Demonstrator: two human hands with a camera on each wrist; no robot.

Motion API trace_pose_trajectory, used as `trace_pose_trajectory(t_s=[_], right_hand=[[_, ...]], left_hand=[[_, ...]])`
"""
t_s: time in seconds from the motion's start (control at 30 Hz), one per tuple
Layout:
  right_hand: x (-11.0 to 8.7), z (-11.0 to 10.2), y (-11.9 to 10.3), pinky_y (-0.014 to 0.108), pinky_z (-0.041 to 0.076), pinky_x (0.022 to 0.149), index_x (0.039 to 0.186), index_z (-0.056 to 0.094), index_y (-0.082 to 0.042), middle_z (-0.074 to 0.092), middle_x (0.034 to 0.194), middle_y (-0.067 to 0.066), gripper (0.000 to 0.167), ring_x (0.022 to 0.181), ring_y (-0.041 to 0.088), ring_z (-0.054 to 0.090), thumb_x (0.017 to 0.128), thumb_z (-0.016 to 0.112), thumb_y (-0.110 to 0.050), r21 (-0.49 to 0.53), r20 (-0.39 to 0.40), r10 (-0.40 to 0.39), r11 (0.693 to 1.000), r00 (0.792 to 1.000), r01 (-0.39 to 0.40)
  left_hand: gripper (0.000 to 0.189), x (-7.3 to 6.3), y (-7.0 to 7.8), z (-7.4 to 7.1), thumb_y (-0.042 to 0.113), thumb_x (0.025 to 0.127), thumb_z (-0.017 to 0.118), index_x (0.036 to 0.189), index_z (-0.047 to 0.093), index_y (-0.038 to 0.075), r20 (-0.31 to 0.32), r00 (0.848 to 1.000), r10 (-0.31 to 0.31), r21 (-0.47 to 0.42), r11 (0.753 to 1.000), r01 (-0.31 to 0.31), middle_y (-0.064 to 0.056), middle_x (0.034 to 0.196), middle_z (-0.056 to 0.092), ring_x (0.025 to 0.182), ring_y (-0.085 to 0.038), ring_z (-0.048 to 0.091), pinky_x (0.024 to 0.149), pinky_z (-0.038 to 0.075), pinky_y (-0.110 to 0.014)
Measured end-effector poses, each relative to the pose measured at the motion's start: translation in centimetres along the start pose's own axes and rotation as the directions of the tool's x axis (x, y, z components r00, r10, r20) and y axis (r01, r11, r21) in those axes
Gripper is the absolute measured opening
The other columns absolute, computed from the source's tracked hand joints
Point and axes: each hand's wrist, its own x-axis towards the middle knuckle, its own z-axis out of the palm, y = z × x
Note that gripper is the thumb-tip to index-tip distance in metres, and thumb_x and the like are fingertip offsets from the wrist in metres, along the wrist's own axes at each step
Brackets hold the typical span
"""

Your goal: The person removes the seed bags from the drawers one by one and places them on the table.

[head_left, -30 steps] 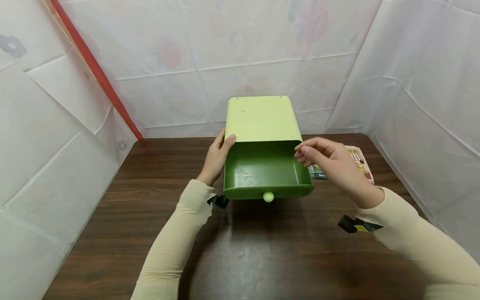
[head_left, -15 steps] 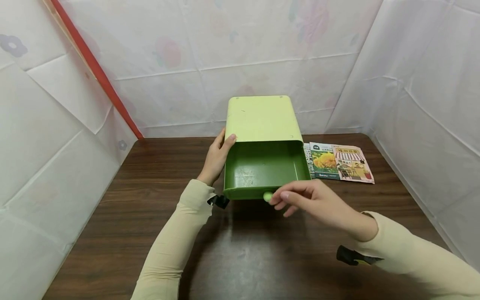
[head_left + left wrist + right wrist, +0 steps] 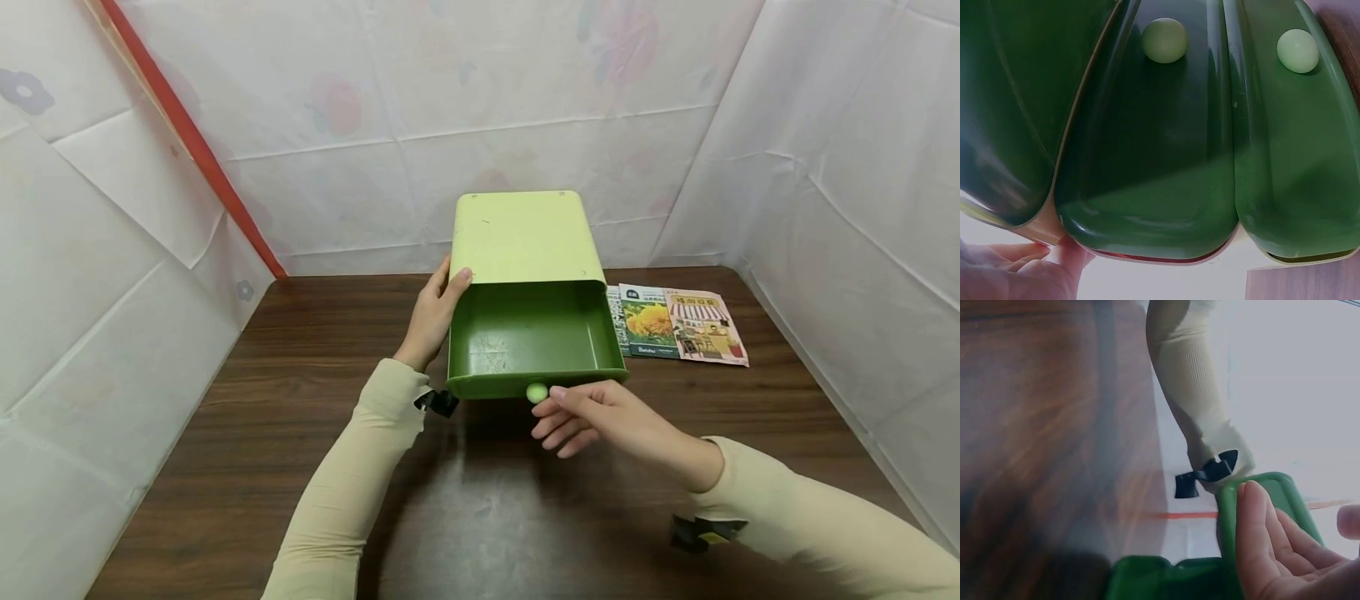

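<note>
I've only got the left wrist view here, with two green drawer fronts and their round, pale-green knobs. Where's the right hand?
Observer: In the head view, the bare right hand is just beside the round, pale-green knob of the open, dark-green, box-shaped drawer.
Operator: Anything lying to the right of the pale yellow-green, plastic-looking cabinet?
Observer: Yes, flat, colourfully printed packets lie on the dark-brown, wood-grain table there.
</note>
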Motion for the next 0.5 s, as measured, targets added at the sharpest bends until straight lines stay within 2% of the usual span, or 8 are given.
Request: trace_pose_trajectory(t_s=[0.17,0.33,0.5], right_hand=[[0.4,0.2,0.5,0.036,0.06,0.08,0.124,0.06,0.011,0.074,0.103,0.008,0.057,0.09,0.019,0.073,0.106,0.042,-0.039,0.066,-0.014,0.07,0.995,0.997,-0.069],[0.7,0.3,1.0,0.034,0.06,0.08,0.127,0.057,0.014,0.074,0.101,0.008,0.06,0.089,0.017,0.072,0.106,0.042,-0.04,0.105,-0.005,0.091,0.99,0.996,-0.09],[1.4,0.8,1.6,0.034,0.059,0.082,0.13,0.056,0.012,0.074,0.099,0.007,0.063,0.088,0.017,0.072,0.103,0.046,-0.045,0.182,-0.061,0.143,0.975,0.988,-0.13]], left_hand=[[0.074,0.0,0.1,0.0,0.056,0.098,0.049,0.158,0.016,0.028,0.006,1.0,-0.003,-0.004,1.0,0.003,0.004,0.164,0.018,0.144,-0.021,0.035,0.11,0.042,-0.045],[0.071,0.0,0.1,0.0,0.051,0.1,0.048,0.158,0.014,0.029,0.011,1.0,-0.005,-0.002,1.0,0.005,0.003,0.164,0.016,0.144,-0.022,0.035,0.109,0.043,-0.046],[0.071,0.0,0.2,0.0,0.05,0.1,0.048,0.158,0.014,0.029,0.005,1.0,-0.009,-0.001,1.0,0.009,0.003,0.164,0.016,0.144,-0.023,0.035,0.109,0.043,-0.046]])
